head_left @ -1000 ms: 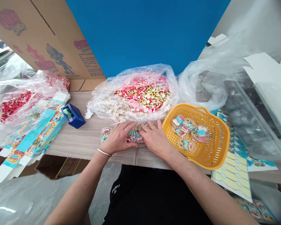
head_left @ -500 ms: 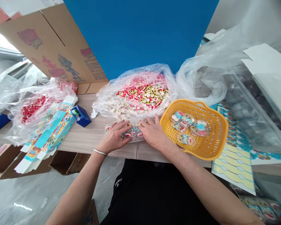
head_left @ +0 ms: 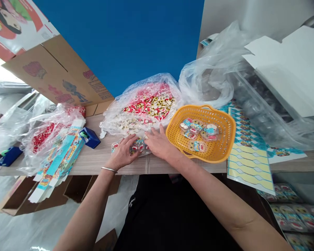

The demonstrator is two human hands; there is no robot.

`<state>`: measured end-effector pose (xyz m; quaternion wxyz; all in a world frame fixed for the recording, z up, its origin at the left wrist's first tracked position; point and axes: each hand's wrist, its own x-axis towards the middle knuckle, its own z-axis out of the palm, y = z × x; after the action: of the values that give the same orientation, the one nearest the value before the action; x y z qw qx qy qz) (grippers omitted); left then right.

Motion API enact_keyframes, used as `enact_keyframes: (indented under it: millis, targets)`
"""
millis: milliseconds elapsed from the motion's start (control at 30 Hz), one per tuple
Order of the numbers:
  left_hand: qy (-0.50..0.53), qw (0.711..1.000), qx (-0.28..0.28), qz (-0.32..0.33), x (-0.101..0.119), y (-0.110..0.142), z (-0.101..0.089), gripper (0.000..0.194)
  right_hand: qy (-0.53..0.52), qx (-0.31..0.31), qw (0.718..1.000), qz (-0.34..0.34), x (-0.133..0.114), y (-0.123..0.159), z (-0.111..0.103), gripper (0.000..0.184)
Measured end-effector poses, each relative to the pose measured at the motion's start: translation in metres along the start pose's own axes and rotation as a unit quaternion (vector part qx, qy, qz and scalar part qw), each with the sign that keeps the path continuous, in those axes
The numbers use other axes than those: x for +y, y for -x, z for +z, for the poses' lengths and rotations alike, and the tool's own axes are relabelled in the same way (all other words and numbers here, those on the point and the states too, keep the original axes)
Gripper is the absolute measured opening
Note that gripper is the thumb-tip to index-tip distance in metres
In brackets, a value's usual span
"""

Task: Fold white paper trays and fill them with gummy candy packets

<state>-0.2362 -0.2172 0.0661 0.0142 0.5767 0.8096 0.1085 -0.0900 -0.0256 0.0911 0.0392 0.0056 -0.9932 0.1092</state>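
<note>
Clear plastic candy packs with red, white and blue contents lie in a row at the front of the table, partly hidden under my hands. My left hand rests over them, fingers spread from the thumb and a pack showing in the gap. Beside it, my right hand lies with its fingers stretched out at the right end of the row. Just behind is a large open clear bag of loose red, white and yellow candies. To the right, a yellow plastic basket holds several filled packs.
Left of my hands stand a blue tape dispenser and flattened printed cartons, near another bag of red candies. Printed card sheets and plastic wrap lie right. A cardboard box and blue panel rise behind.
The view has turned to the right, so the table's things appear further left. My hands stay over the packs; the right hand's fingers have shifted slightly toward the row's edge.
</note>
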Motion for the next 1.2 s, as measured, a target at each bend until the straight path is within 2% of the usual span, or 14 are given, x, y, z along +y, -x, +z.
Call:
enact_keyframes:
  millis: [133, 367, 500, 633, 700, 767, 867, 933, 1000, 1100, 1200]
  targets:
    - [-0.012, 1.0, -0.023, -0.006, 0.002, -0.003, 0.001, 0.064, -0.006, -0.034, 0.999, -0.013, -0.005, -0.001, -0.005, 0.033]
    - [0.006, 1.0, -0.023, -0.017, -0.001, -0.006, 0.004, 0.058, -0.012, -0.04, 0.999, -0.008, -0.002, -0.003, -0.001, 0.032]
    - [0.003, 1.0, -0.025, -0.013, 0.0, -0.007, 0.003, 0.058, -0.019, -0.013, 1.0, -0.013, -0.003, 0.0, 0.0, 0.031]
    - [-0.012, 0.999, -0.029, -0.012, 0.003, -0.005, 0.001, 0.059, -0.043, 0.044, 0.998, -0.022, -0.001, 0.018, -0.021, 0.033]
    - [-0.022, 0.999, -0.022, -0.008, 0.005, -0.003, -0.001, 0.06, -0.051, 0.092, 0.994, -0.002, 0.011, 0.036, -0.038, 0.034]
    - [-0.027, 1.0, -0.008, -0.002, 0.008, -0.001, -0.004, 0.06, -0.059, 0.131, 0.989, 0.036, 0.034, 0.06, -0.055, 0.036]
    - [-0.025, 0.999, 0.023, 0.01, 0.015, 0.0, -0.007, 0.059, -0.059, 0.136, 0.98, 0.133, 0.078, 0.102, -0.072, 0.04]
    - [-0.022, 0.999, 0.044, 0.018, 0.021, -0.002, -0.006, 0.056, -0.051, 0.105, 0.971, 0.21, 0.101, 0.126, -0.077, 0.04]
    - [-0.017, 0.998, 0.056, 0.024, 0.025, -0.007, -0.003, 0.054, -0.045, 0.033, 0.963, 0.263, 0.112, 0.142, -0.077, 0.035]
    - [-0.007, 0.997, 0.066, 0.032, 0.025, -0.02, 0.004, 0.054, -0.041, -0.086, 0.959, 0.267, 0.109, 0.143, -0.068, 0.027]
    - [-0.001, 0.997, 0.067, 0.039, 0.018, -0.032, 0.009, 0.055, -0.001, -0.142, 0.96, 0.241, 0.098, 0.125, -0.051, 0.025]
